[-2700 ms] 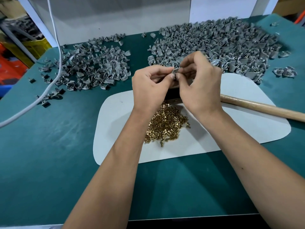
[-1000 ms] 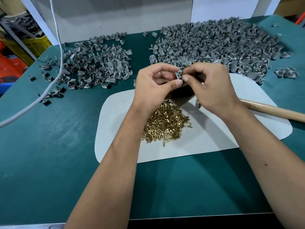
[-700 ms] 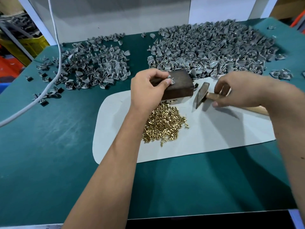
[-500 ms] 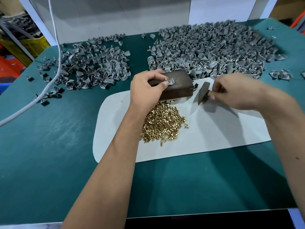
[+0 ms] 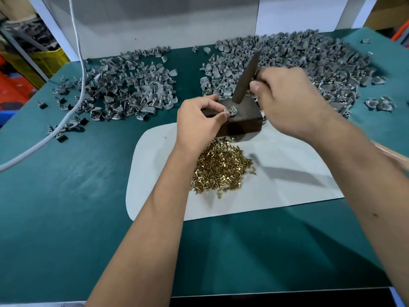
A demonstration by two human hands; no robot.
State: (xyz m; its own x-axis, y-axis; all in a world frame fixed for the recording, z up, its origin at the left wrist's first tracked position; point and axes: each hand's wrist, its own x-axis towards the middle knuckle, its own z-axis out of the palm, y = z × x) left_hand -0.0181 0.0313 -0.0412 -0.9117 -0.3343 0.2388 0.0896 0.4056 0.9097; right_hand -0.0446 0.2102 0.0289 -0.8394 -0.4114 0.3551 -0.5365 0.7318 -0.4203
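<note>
Pinching the small grey metal clip (image 5: 231, 112) with its brass rivet (image 5: 230, 109), your left hand (image 5: 199, 121) holds it on the dark rectangular block (image 5: 244, 121); your right hand (image 5: 287, 100) grips the steel-headed hammer (image 5: 245, 78) just above. The rivet looks seated but unstruck; the heap of grey clips (image 5: 309, 60) beyond likely awaits.

Both hands are bare here, left hand (image 5: 199, 121) and right hand (image 5: 290, 103), just skin right down to the fingertips. Same with the arms: the left forearm (image 5: 150, 218) and the right forearm (image 5: 363, 191) are uncovered as far as they show, fairly slim and smooth. Nails look short and plain, and you can catch the thumbnail (image 5: 255, 86) on the right hand. The only marking I can spot is a tiny dark spot (image 5: 375, 215) on the right forearm. The right hand looks a bit blurry.
</note>
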